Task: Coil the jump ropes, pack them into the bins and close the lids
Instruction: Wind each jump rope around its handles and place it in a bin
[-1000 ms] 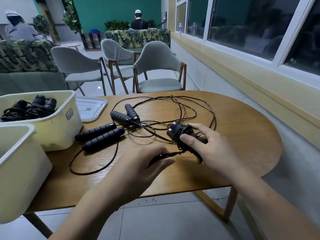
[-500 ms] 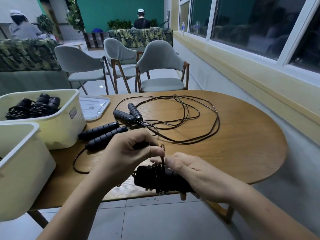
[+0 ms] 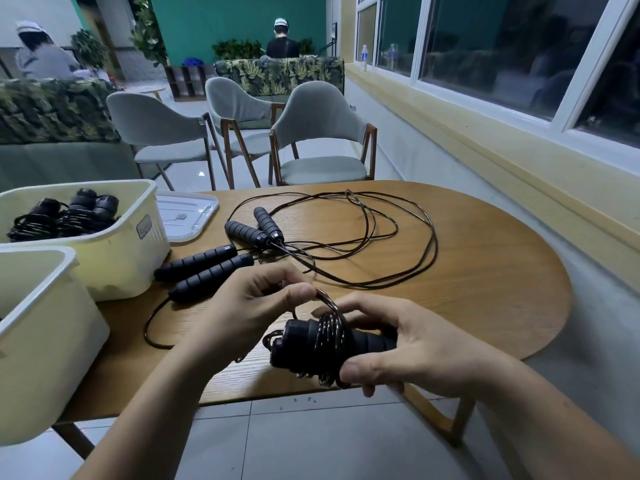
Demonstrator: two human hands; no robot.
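Bundle (image 3: 322, 344): two handles laid together with cord wound round their middle, held just above the near edge of the bench (image 3: 485, 289). The right hand (image 3: 408, 348) grips it, fingers (image 3: 363, 304) curled over the top and thumb under. The left hand (image 3: 249, 317) pinches the cord (image 3: 325, 300) between thumb and forefinger where it arches up off the winding. A second ago the bundle lay further out on the bench beside the loose ropes (image 3: 207, 268), with a longer run of cord leading to the left hand. It has since been drawn to the near edge, and only a short loop remains unwound. Judgement: this rope's winding is nearly complete; the end wants tucking before release, or the turns may spring loose. The far bin (image 3: 114, 258) already holds coiled ropes, and the near bin (image 3: 52, 341) shows no contents in view. One lid (image 3: 188, 216) lies flat behind the far bin. Two loose ropes remain uncoiled, their cords spread and overlapping across the bench. Task is well short of finished: packing is partial and no lid is fitted.
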